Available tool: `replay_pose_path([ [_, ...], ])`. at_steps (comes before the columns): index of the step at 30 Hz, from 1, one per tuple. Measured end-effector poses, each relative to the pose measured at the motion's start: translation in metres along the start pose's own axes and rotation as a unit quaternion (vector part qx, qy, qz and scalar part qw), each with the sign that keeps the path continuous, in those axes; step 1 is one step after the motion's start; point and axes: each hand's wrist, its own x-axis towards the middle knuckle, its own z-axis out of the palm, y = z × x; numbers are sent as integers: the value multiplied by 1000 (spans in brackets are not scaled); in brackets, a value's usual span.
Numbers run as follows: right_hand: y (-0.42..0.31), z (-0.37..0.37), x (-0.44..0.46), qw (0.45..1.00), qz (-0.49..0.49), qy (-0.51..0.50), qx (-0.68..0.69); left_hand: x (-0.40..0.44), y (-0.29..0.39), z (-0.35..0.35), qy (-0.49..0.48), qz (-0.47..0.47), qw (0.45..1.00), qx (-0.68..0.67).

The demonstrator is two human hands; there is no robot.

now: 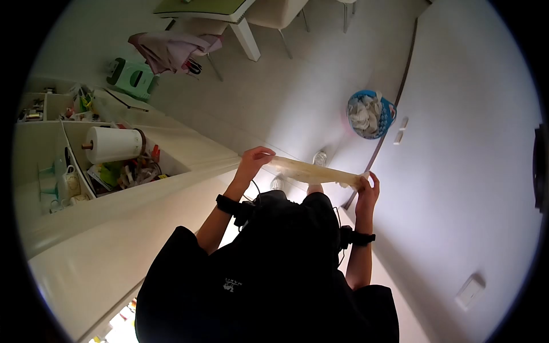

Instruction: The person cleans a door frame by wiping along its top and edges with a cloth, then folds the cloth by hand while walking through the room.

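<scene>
A pale yellowish, thin sheet-like piece (313, 171), which looks like soft cloth or film, is stretched between my two hands in front of my legs. My left hand (255, 163) pinches its left end, fingers closed. At the other end, my right hand (368, 186) grips a bunched part between thumb and fingers. The piece sags slightly and tilts down toward the right. Its exact kind I cannot make out. Black bands sit on both wrists.
A blue basket (372, 114) with light cloths stands on the floor by the right wall. Left are open shelves with a paper roll (114, 144), mugs and clutter. A green box (132, 79), a chair with a pink garment (171, 50) and a table (200, 8) are farther off.
</scene>
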Motion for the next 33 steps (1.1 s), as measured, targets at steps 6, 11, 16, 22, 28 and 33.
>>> replay_pose_path([
  [6,-72,23,99,994,-36,-99,-19,60,48,44,54,2,998,-31],
  [11,-102,48,158,991,-13,-126,-43,89,90,55,99,30,993,-63],
  [16,-116,94,207,984,20,-178,-17,113,113,41,154,32,979,-129],
  [22,-149,181,281,971,18,-237,-37,193,132,6,197,74,961,-177],
  [28,-220,278,343,966,4,-246,-83,302,185,-33,184,92,955,-216],
  [33,-262,322,390,975,-43,-207,-73,382,242,-49,118,95,944,-294],
])
